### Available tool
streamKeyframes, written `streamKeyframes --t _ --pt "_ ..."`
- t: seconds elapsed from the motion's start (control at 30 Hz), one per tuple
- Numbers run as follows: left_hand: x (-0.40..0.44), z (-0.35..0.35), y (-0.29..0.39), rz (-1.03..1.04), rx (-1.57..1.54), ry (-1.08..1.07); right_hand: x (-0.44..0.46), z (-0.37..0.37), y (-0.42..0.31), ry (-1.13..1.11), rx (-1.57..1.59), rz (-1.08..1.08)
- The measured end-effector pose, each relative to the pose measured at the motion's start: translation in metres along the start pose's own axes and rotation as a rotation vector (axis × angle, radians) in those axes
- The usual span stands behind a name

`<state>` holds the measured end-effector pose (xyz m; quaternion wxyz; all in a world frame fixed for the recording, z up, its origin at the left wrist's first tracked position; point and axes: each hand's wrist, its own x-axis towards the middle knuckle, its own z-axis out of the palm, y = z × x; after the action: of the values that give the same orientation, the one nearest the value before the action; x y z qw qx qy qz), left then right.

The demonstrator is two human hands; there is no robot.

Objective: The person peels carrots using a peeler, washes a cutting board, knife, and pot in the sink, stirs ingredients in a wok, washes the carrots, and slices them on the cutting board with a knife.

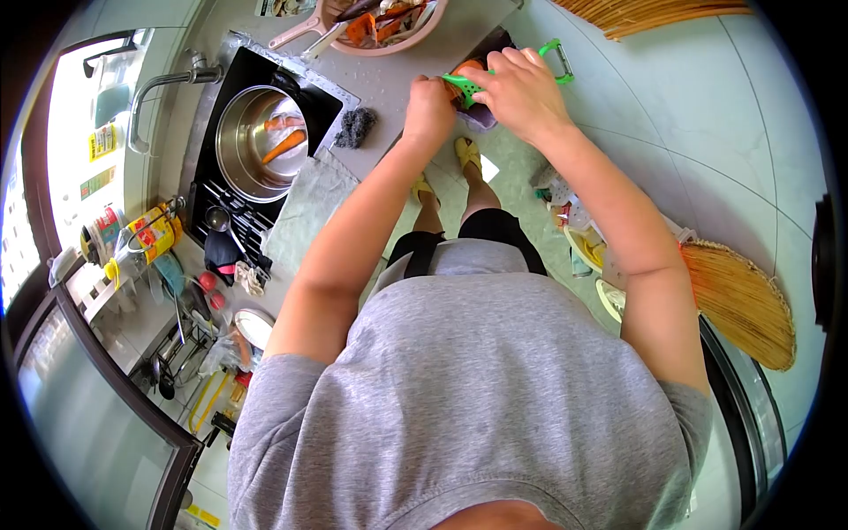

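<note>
Item, green peeler [463, 87]: gripped by the right hand [527, 97], fingers bent over its middle. Long axis runs left to right across the scene; the open-framed head stands out beyond the right side of that hand, the perforated end points left, towards the other fist.

Item, carrot [467, 66]: one orange part shows between the two hands, just right of and slightly farther than the left hand [430, 110]. That hand is narrow, closed in a fist, apparently around the carrot (most of it is hidden, so its long axis cannot be told). Peeler and carrot overlap in this view; whether blade meets skin cannot be made out. Of the two hands, the left looks nearer to the carrot's visible part, though only by a little.

Item, steel pot [231, 141]: seated in the black sink [324, 102], left of both hands; two orange carrots [284, 146] lie inside, the nearer one slanting.

Item, pink handled basin [380, 51]: far side, on the counter, left of the hands, holding orange and dark pieces.

Item, dark scouring pad [354, 128]: on the counter, between sink and left hand.
</note>
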<state>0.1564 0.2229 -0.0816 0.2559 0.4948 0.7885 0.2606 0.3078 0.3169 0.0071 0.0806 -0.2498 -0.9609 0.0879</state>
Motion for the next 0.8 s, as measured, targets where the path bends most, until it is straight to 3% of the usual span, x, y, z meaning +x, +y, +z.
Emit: streamKeyframes --t 0.27,0.47,0.57,0.67,0.73,0.77,0.8 --pt "-0.014 -0.007 0.017 -0.023 0.043 -0.033 0.009 0.024 0.016 -0.008 -0.032 -0.026" --pt "-0.024 -0.017 0.037 -0.025 0.104 -0.066 0.019 0.075 0.061 -0.109 -0.278 -0.03" --pt "-0.024 -0.023 0.033 -0.048 0.054 -0.012 0.016 0.096 0.067 -0.039 -0.267 0.011" --pt "-0.029 -0.038 0.013 -0.008 0.026 0.08 0.016 0.108 0.067 -0.139 -0.307 0.092" --pt "-0.028 -0.045 -0.002 0.128 -0.07 0.163 0.01 0.106 0.07 -0.058 -0.196 0.278" --pt "-0.034 -0.06 0.013 -0.31 -0.602 -0.042 0.007 0.102 0.068 -0.122 -0.2 0.352" --pt "-0.037 -0.065 0.011 -0.31 -0.601 -0.038 0.002 0.097 0.066 -0.12 -0.199 0.348"
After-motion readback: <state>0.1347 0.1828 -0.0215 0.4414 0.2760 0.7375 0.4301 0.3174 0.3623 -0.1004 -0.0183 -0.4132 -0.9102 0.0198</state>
